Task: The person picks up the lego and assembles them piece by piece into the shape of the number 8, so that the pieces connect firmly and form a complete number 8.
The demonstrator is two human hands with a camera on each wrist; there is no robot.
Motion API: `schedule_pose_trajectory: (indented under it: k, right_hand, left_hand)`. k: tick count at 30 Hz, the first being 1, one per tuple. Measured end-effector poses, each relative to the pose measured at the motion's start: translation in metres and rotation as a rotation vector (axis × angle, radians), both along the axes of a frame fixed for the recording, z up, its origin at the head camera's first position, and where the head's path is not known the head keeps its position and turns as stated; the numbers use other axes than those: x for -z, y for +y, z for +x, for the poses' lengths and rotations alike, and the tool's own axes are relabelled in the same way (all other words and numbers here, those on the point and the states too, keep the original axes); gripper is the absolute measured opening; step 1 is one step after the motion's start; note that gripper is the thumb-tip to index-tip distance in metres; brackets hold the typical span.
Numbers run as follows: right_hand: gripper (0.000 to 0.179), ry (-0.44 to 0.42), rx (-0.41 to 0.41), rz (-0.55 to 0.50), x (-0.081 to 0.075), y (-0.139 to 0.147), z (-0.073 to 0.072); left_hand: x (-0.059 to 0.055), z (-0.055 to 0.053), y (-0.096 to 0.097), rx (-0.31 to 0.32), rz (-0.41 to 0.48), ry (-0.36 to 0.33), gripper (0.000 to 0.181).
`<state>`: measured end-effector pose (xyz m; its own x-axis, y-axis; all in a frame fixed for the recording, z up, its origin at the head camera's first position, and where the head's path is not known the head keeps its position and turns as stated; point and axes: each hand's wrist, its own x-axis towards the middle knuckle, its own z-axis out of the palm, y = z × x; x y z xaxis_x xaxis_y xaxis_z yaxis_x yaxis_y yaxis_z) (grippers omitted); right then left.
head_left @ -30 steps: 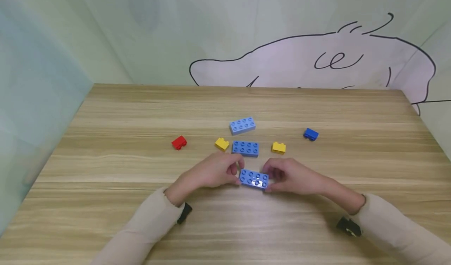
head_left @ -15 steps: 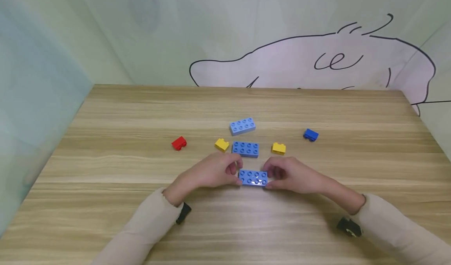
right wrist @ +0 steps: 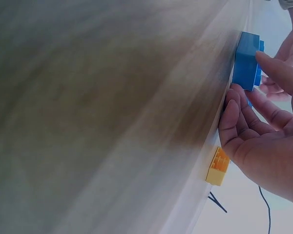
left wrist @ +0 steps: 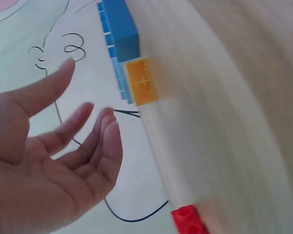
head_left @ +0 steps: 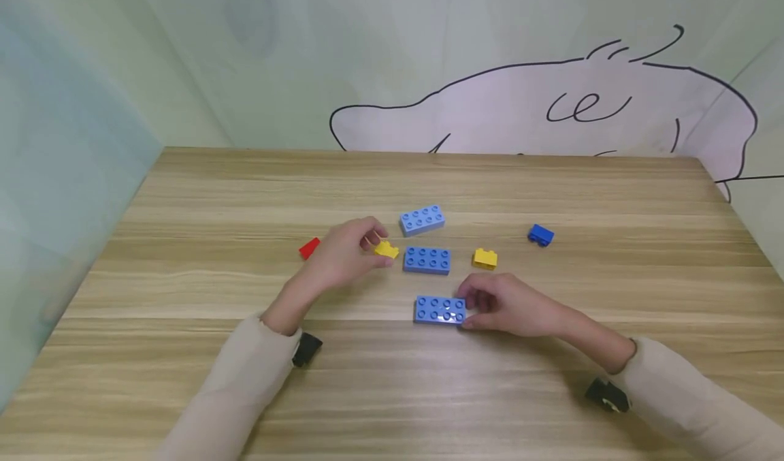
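My left hand [head_left: 349,250] hovers at the left yellow building brick [head_left: 386,249], thumb and fingers spread apart around its near side. In the left wrist view that yellow brick [left wrist: 141,82] lies beyond the fingertips, with nothing between thumb and fingers. With thumb and fingertips my right hand [head_left: 511,304] pinches the right end of the nearest blue eight-stud brick [head_left: 439,310], which lies flat, studs up. The right wrist view shows the thumb at the top edge of this blue brick [right wrist: 246,61]. A second blue eight-stud brick [head_left: 427,260] lies just behind it.
A lighter blue eight-stud brick [head_left: 422,220] sits farther back. Right of centre are another yellow brick [head_left: 485,259] and a small dark blue brick [head_left: 541,235]. A red brick [head_left: 309,248] is partly hidden behind my left hand. The wooden table [head_left: 214,195] meets a wall with line drawings.
My left hand has let go of the nearest blue brick and moved up and left to the yellow brick. The blue brick has turned slightly straighter; my right hand stays at its end.
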<state>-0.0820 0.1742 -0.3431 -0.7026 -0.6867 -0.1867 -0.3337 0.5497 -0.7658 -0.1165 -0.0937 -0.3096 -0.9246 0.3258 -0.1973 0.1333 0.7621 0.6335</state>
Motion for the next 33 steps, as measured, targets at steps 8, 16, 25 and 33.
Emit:
schedule_pose_trajectory:
  k: [8, 16, 25, 33]
  right_hand:
    - [0.028, 0.01, -0.004, 0.0, 0.001, 0.0, 0.0]
    - [0.028, 0.019, -0.013, -0.007, 0.001, 0.0, -0.001]
    - [0.028, 0.014, -0.024, -0.013, -0.001, 0.001, -0.002]
    - [0.028, 0.004, -0.012, 0.007, -0.002, 0.0, -0.001]
  left_hand:
    - [0.008, -0.01, 0.0, -0.032, -0.029, -0.001, 0.044]
    - [0.011, -0.015, 0.004, -0.042, -0.065, -0.038, 0.044]
    - [0.015, -0.019, 0.007, -0.028, -0.089, -0.065, 0.046]
    - [0.014, -0.02, 0.011, -0.022, -0.118, -0.082, 0.046]
